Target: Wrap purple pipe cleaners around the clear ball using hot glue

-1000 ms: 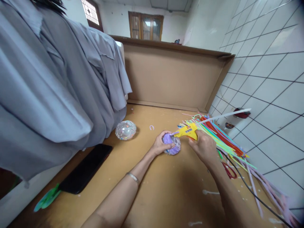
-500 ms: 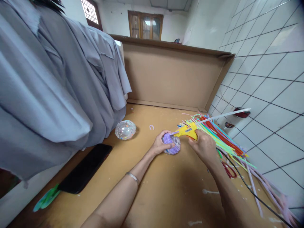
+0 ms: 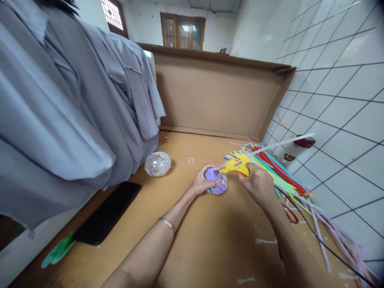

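Observation:
My left hand (image 3: 203, 182) is closed around a small clear bowl (image 3: 222, 179) partly wrapped in purple pipe cleaner (image 3: 211, 175). Its thumb presses on the near side of the wrapping. In my right hand (image 3: 258, 182) is a yellow glue gun (image 3: 235, 165), gripped by its handle, with a long translucent glue stick (image 3: 280, 143) out of its back. The gun's nozzle points left at the bowl's upper rim, by the purple strands; whether the tip touches them I cannot tell. A second clear bowl (image 3: 158, 164) stands to the left, with a short curved pink piece (image 3: 191, 160) between.
Many coloured pipe cleaners (image 3: 279, 172) lie along the tiled wall at right, with red-handled scissors (image 3: 291, 214) and the black cord (image 3: 315, 234) near them. A black phone (image 3: 108, 212) lies at left beside grey cloth (image 3: 120, 100). A cardboard panel (image 3: 210, 94) stands behind.
Almost nothing differs. Both hands, the bowl and the glue gun hold nearly the same place, and the whole view has shifted very slightly.

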A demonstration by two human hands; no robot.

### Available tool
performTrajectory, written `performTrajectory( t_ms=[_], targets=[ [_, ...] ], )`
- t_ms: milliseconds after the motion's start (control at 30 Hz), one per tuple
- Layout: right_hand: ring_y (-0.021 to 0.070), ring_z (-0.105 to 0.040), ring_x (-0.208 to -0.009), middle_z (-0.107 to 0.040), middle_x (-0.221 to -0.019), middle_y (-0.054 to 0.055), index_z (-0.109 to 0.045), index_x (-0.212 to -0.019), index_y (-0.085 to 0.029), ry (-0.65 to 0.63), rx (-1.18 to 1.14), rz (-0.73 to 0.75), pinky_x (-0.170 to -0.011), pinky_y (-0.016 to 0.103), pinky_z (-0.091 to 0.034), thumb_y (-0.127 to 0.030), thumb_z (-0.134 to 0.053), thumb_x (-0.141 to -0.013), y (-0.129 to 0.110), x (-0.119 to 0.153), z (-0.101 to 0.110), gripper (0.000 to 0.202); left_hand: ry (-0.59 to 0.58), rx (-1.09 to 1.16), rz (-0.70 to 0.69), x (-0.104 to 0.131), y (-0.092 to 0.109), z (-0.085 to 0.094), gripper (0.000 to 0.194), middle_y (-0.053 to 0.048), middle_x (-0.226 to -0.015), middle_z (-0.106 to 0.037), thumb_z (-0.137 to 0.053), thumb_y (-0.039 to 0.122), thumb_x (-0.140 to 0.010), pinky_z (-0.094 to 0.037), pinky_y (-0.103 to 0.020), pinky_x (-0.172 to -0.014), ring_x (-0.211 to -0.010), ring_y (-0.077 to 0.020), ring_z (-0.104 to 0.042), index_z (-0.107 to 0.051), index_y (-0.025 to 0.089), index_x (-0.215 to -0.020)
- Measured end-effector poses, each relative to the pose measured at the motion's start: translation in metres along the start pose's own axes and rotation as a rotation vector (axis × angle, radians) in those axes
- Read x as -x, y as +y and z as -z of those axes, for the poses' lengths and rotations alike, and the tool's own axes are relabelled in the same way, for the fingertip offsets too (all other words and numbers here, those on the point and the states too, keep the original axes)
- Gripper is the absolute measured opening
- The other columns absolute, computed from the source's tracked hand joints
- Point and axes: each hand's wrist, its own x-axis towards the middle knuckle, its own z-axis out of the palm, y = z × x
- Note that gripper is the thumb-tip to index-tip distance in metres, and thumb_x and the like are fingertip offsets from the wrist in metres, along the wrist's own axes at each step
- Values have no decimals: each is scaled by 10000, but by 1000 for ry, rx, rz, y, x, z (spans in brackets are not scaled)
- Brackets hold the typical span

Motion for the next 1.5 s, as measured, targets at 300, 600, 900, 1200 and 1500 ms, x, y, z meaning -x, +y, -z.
performTrajectory(
  t_ms=[300,600,900,1200,1500],
  targets=[
    [204,-557,-651,-641,-744,82,-588,-793,-174,34,-12,-1,-576,280,-290,-277,-553,-770,0,0,-2,112,2,4,20,0,3,-1,686,-37,-933,-619,-845,417,-480,-460,-266,-788,-856,-176,-579,-578,145,-1051],
    [209,-560,-650,-637,-731,78,-578,-779,-187,11,4,2,-577,281,-293,-280,-549,-769,0,0,-2,98,5,3,14,1,2,-1,706,-45,-953,-628,-852,432,-474,-469,-277,-806,-898,-195,-589,-580,145,-1058],
    [204,-559,-652,-643,-731,82,-567,-762,-188,19,-5,6,-573,280,-286,-283,-551,-776,-1,1,-4,98,3,-21,11,0,1,-1,711,-51,-988,-620,-846,447,-477,-457,-278,-830,-920,-197,-577,-582,147,-1066],
    [196,-542,-635,-637,-726,75,-561,-760,-192,21,-5,5,-578,283,-292,-279,-519,-785,-1,1,-1,99,-2,-17,17,0,2,-1,715,-47,-967,-624,-846,457,-477,-461,-287,-833,-924,-202,-583,-575,151,-1063],
    [206,-563,-666,-649,-746,87,-582,-785,-186,5,4,-10,-579,280,-300,-269,-556,-776,-2,0,-1,88,-8,-21,-8,0,-1,1,691,-55,-986,-634,-850,429,-501,-474,-303,-854,-953,-216,-592,-580,148,-1072]
  ],
)
